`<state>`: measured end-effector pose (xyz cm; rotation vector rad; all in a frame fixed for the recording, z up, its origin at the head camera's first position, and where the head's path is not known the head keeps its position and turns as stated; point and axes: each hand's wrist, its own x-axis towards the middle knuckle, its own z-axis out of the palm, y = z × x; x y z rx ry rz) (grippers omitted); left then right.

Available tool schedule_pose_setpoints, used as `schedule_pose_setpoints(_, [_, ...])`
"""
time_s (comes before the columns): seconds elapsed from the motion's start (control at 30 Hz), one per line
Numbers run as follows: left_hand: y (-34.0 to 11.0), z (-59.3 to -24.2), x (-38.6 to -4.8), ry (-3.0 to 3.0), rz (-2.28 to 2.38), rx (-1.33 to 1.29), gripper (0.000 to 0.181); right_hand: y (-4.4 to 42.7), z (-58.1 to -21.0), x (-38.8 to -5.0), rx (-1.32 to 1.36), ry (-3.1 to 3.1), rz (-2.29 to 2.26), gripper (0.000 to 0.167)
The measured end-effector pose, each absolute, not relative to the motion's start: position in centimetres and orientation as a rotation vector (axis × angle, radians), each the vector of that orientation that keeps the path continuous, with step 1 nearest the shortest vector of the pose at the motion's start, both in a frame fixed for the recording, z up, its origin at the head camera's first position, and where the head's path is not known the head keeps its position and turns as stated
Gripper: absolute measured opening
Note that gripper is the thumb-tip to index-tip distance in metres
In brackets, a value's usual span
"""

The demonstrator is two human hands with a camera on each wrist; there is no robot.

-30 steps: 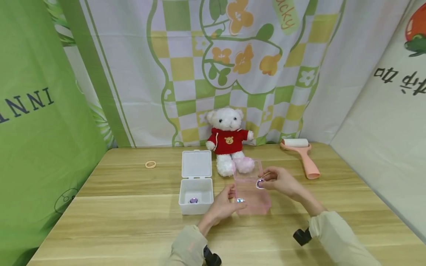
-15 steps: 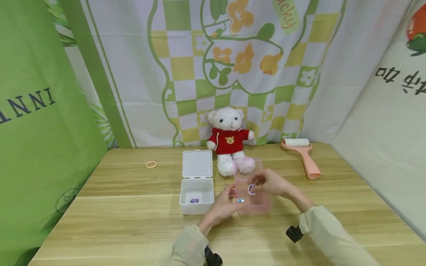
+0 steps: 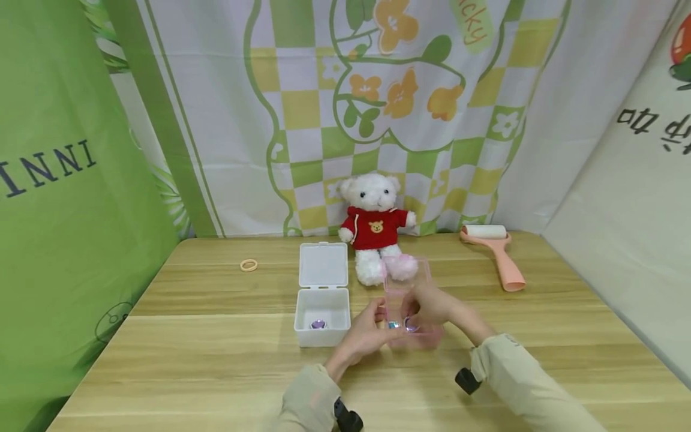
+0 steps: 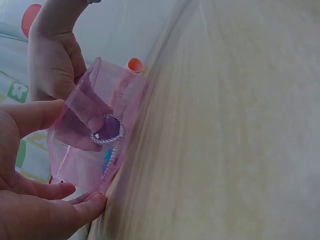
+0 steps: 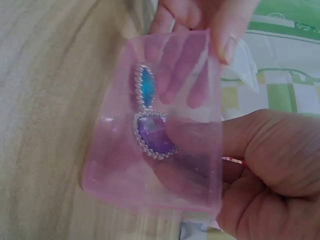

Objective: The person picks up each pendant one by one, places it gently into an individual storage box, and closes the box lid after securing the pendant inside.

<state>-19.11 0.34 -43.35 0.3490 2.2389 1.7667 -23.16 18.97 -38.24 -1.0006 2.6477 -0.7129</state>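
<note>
My right hand reaches into the open pink see-through box and pinches a purple gem with a silver beaded rim. Through the box wall, the left wrist view also shows this purple gem. Next to it inside the box is a blue gem with a similar rim. My left hand grips the left side of the pink box, thumb at the front and fingers farther back. To the left stands an open white box with another purple gem inside.
A white teddy bear in a red hoodie sits behind the boxes. At the back right lies a pink-handled lint roller. A small yellowish ring lies on the wooden table at left.
My right hand has moved left and down from the box's back right edge, taking the purple gem into the pink box near the blue gem. The left hand keeps its grip.
</note>
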Motion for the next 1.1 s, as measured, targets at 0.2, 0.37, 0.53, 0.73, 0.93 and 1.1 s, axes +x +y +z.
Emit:
schedule_pose_setpoints(0.2, [0.6, -43.5, -19.3, 2.246, 1.753, 0.333, 0.080, 18.6, -38.1, -22.6, -0.961, 2.692, -0.669, 0.017])
schedule_pose_setpoints(0.37, [0.7, -43.3, -19.3, 2.251, 1.747, 0.348, 0.078, 18.8, -37.8, -22.4, -0.957, 2.704, -0.666, 0.016])
schedule_pose_setpoints(0.53, [0.6, -43.4, -19.3, 2.263, 1.734, 0.342, 0.081, 18.9, -37.6, -22.3, -0.992, 2.697, -0.716, 0.016])
schedule_pose_setpoints(0.73, [0.5, -42.6, -19.0, 2.324, 1.700, 0.327, 0.079, 19.2, -37.4, -22.2, -1.065, 2.708, -0.840, 0.015])
schedule_pose_setpoints(0.93, [-0.8, -38.9, -18.8, 2.447, 1.622, 0.481, 0.072, 18.2, -36.2, -21.8, -1.057, 2.760, -1.016, 0.009])
schedule_pose_setpoints(1.1, [-5.4, -37.1, -19.2, 2.460, 1.691, 0.579, 0.047, 16.0, -35.4, -21.2, -0.946, 2.725, -1.293, 0.011])
